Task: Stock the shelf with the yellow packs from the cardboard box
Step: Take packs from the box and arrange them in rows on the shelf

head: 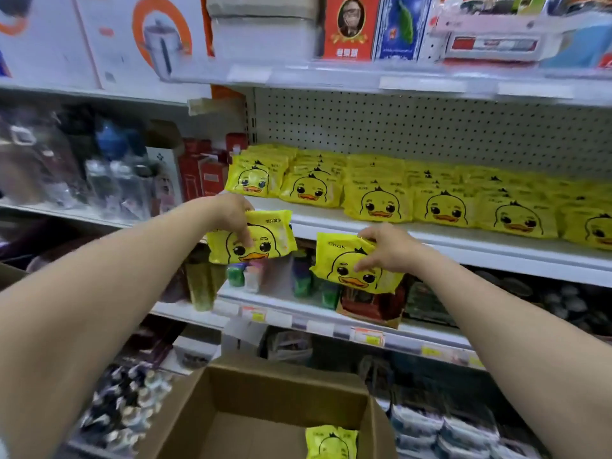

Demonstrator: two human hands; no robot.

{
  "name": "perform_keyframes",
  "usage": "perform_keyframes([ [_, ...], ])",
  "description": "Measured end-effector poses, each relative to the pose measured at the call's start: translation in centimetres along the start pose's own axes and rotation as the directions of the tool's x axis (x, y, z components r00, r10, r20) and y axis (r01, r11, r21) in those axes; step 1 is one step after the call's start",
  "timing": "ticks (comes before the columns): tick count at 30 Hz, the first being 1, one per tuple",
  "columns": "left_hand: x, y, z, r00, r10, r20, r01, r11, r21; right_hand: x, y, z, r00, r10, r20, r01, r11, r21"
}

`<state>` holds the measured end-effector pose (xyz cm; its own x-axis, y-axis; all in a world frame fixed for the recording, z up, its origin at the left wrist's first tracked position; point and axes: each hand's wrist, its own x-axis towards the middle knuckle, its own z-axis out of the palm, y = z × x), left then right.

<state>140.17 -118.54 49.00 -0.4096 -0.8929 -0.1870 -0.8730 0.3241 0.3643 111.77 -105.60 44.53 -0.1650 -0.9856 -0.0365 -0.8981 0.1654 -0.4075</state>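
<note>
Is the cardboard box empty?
No, one yellow pack with a duck face lies inside the cardboard box.

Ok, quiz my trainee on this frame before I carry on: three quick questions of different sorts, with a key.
1. True or false: the left grip holds one yellow duck pack and the right grip holds a second duck pack.
2. Multiple choice: how many duck packs show inside the cardboard box? A none, B one, C four.
3. Fill the blank: the stocked row of duck packs sits on the shelf in front of a white ___ back panel.

Key: 1 true. 2 B, the single boxed pack. 3 pegboard.
</note>
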Motion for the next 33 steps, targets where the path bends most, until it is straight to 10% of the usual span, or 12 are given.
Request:
perform_keyframes([
  [17,17.9,-2.3,-8.6,0.994,0.036,0.102,-0.089,0.811,0.578,15.9,-7.8,-4.7,0.997,0.066,-0.033,-0.07,0.989,-0.131],
  [23,21.9,-3.1,-8.2,0.982,0.107,0.153,-0.176,0.797,0.578,19.1,-8.4,-3.8,0.996,0.078,0.048,-0.067,0.978,-0.197],
  [33,21.0,-2.6,-5.3,0.972,0.178,-0.157,-0.081,0.87,0.486,19.4,-7.9,-1.8,0.988,0.015,-0.151,-0.072,0.922,-0.38],
])
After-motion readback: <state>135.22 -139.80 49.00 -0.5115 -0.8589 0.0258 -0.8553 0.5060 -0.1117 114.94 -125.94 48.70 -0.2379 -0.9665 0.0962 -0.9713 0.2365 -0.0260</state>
